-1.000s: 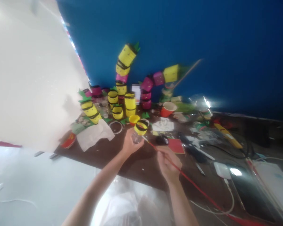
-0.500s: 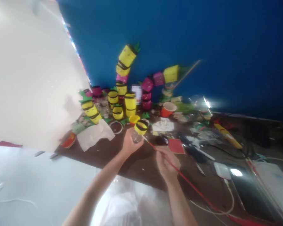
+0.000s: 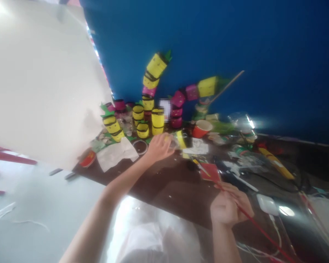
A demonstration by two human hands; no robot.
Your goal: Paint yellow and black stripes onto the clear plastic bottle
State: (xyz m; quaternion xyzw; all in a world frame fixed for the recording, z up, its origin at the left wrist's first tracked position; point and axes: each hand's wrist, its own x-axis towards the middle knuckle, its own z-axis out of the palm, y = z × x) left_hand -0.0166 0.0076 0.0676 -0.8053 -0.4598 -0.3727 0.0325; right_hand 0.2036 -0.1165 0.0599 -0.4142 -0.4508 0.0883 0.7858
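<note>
Above the dark brown table (image 3: 153,179), we list: one clear, yellow-banded cup (image 3: 182,140), tipped sideways, the fingers of the left hand (image 3: 161,147) curled around its base; one red-handled brush (image 3: 250,219), pinched by the fingers of the right hand (image 3: 230,205), yellow tip near the cup. Beyond, we note one red cup (image 3: 199,131).

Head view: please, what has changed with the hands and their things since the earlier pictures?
The left hand has moved forward, and the banded clear cup that it holds has tipped from roughly upright onto its side, toward the right. The right hand has drawn back and right, taking the brush away from the cup. The red cup and tall yellow stack stay in place.
</note>
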